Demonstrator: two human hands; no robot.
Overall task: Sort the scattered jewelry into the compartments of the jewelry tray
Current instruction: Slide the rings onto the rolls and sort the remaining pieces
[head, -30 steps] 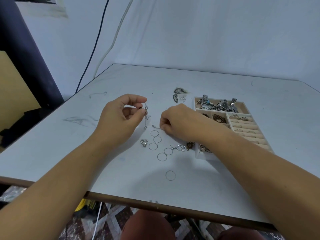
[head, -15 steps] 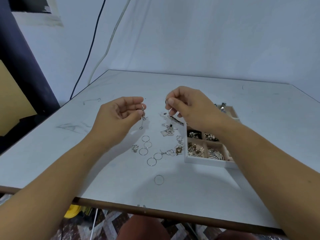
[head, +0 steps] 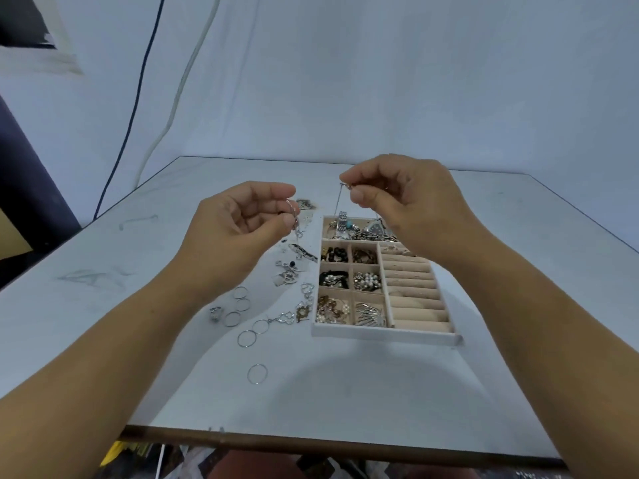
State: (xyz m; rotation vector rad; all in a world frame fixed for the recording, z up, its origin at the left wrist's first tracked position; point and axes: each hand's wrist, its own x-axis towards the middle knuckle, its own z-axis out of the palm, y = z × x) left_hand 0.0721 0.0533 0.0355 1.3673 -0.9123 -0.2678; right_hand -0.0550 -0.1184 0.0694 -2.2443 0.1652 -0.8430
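On the bench (head: pixel 345 392), nearest, one thin ring (head: pixel 257 374) lies alone. More thin rings (head: pixel 247 338) and small silver pieces (head: pixel 287 274) lie scattered just left of the jewelry tray (head: pixel 380 335), whose long axis runs away from the person. Its small left compartments hold gold-tone pieces (head: pixel 332 309), a silver fan-shaped piece (head: pixel 370 314), pearls (head: pixel 367 281) and dark beads (head: pixel 334 254). The ring rolls (head: pixel 415 299) on the right look mostly bare. Above the bench, the left hand (head: pixel 235 233) pinches a hoop (head: pixel 293 210). The right hand (head: pixel 408 202) pinches a thin hanging metal piece (head: pixel 337 202), too fine to identify, and partly hides the far compartment with a watch (head: pixel 342 221) and chains (head: pixel 366 235).
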